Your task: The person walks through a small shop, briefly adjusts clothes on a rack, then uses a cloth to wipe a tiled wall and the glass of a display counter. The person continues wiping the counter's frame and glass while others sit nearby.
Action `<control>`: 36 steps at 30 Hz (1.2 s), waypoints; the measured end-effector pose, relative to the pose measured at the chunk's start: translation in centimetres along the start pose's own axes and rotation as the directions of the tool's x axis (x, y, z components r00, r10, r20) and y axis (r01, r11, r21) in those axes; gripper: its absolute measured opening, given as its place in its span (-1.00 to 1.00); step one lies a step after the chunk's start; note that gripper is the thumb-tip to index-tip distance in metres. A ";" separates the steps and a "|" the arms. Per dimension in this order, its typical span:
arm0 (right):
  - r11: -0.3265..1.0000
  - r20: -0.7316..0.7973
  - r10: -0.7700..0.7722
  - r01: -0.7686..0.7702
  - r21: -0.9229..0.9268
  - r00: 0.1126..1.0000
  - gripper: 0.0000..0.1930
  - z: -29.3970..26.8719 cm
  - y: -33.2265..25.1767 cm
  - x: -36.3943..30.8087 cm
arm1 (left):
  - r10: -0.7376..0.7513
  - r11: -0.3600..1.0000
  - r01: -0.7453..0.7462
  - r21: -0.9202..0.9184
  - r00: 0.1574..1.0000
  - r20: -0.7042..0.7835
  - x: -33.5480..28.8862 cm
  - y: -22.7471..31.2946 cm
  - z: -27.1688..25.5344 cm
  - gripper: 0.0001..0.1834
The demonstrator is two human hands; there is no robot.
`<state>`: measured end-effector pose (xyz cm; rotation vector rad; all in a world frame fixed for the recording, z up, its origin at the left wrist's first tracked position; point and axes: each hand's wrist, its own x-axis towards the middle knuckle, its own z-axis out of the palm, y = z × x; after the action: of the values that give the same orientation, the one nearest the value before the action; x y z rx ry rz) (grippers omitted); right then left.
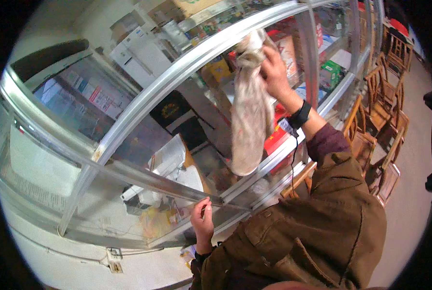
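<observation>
A long, stained off-white cloth (250, 121) hangs from my right hand (274, 72), whose fingers are closed on its bunched upper part. The cloth lies along the glass just below the upper bar of a silver metal window frame (177, 72). Lower down, my left hand (202, 224) is raised beside the metal rail (170, 186), its fingers curled in toward the thumb and the fingertips close to the rail. What those fingers hold, if anything, is too small to make out.
Behind the glass are a dark chair (184, 121), a white fridge-like cabinet (141, 55) and red boxes (279, 137). Several wooden chairs (385, 92) stand at the right. A socket (115, 261) with a cable sits on the white wall below. A black cord (293, 169) hangs from my right wrist.
</observation>
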<state>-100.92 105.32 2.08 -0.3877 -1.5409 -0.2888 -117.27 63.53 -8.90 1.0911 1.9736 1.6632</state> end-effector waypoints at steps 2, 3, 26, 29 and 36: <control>0.980 -0.042 0.179 -0.182 -0.086 0.983 -0.65 -1.1 4.3 -0.1 | 0.000 0.998 0.002 -0.066 0.999 0.040 0.5 0.1 0.9 -0.80; 0.959 -0.069 0.255 -0.261 -0.111 0.965 -0.65 -1.4 6.1 -0.2 | 0.021 0.999 -0.018 -0.048 0.998 0.067 0.7 0.1 1.4 -0.80; 0.768 0.098 -0.519 0.413 0.489 0.849 -0.47 3.4 -20.1 12.5 | 0.026 0.997 -0.013 -0.075 0.984 0.178 2.1 -0.2 3.7 -0.79; 0.798 0.034 -0.505 0.452 0.399 0.862 -0.39 2.6 -14.4 12.0 | -0.014 0.992 0.030 -0.124 0.991 0.130 2.0 -0.6 3.1 -0.79; 0.910 0.065 -0.411 0.404 0.092 0.910 -0.38 -2.9 3.6 11.4 | -0.036 0.999 0.035 0.013 0.995 0.093 2.1 -0.6 2.7 -0.80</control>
<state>-96.58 108.06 13.32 -0.0099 -1.7041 -0.5429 -117.04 66.91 -9.66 1.1099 1.9345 1.5564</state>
